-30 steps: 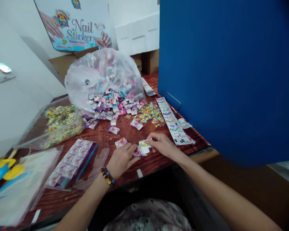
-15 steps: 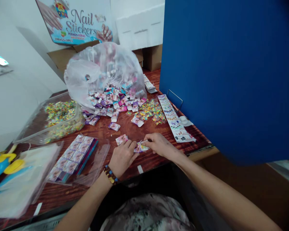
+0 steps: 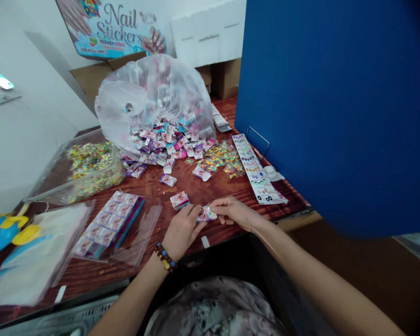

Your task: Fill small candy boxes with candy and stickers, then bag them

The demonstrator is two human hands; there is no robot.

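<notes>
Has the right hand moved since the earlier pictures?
Yes: the right hand, pinching a packet, has moved toward the person, closer to the white slip lying on the table.

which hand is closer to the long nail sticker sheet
Right. The right hand is just below and left of the long nail sticker sheet, not touching it; the left hand is farther left, beyond the right hand.

Small iridescent nail sticker packet (image 3: 206, 214)
</notes>
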